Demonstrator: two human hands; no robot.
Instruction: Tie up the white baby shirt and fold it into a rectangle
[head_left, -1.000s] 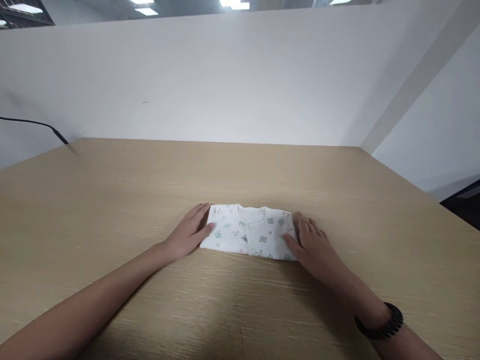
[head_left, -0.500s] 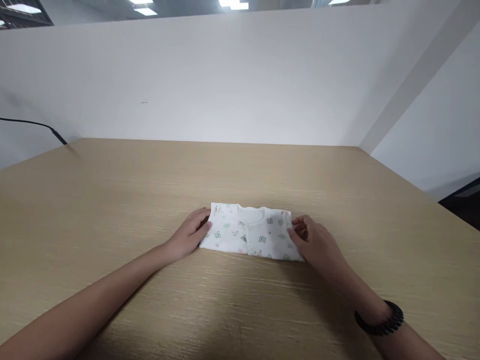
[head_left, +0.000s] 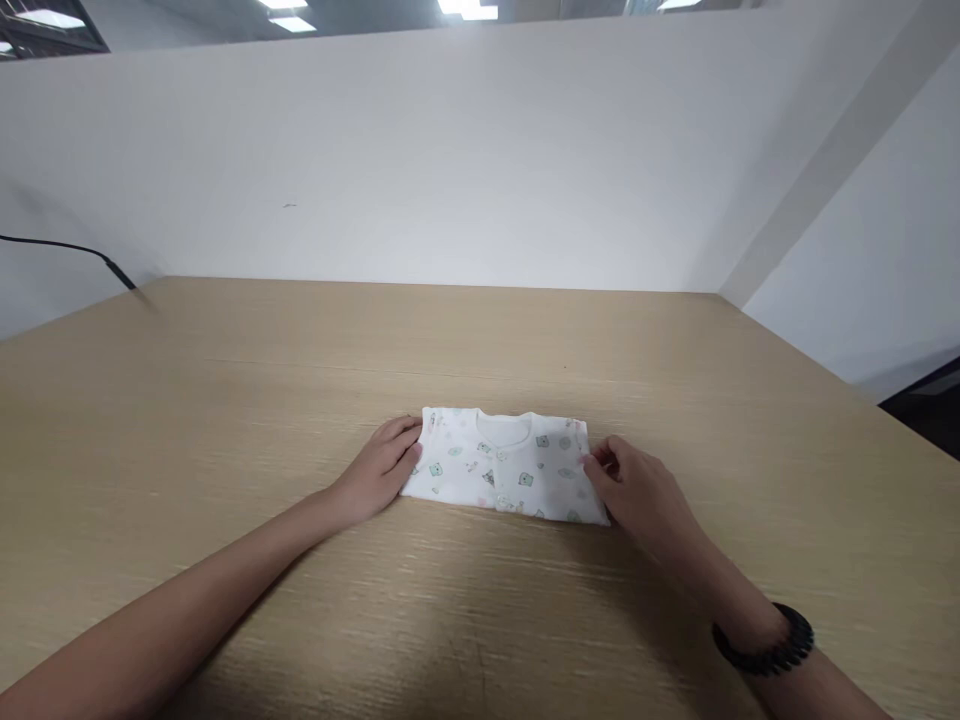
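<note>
A white baby shirt [head_left: 457, 455] lies folded into a flat, wide shape in front of me. It has a round neckline at its far edge and a print of small green and grey animals. My left hand [head_left: 379, 470] rests at the shirt's left edge, thumb and fingers closed against the cloth; its fingertips are partly hidden there. At the right edge, my right hand [head_left: 634, 485] pinches the fabric between thumb and curled fingers. A black coiled band [head_left: 769, 645] circles my right wrist.
The shirt lies on a light wood-grain tabletop [head_left: 375, 340]. White panels [head_left: 450, 170] rise behind the table and along its sides. A black cable [head_left: 75, 245] hangs at the left, and a dark object [head_left: 926, 410] shows past the right edge.
My right hand has shifted slightly to the right along with the shirt's right edge, its fingers closer together. My left thumb has drawn nearer to its fingers.
</note>
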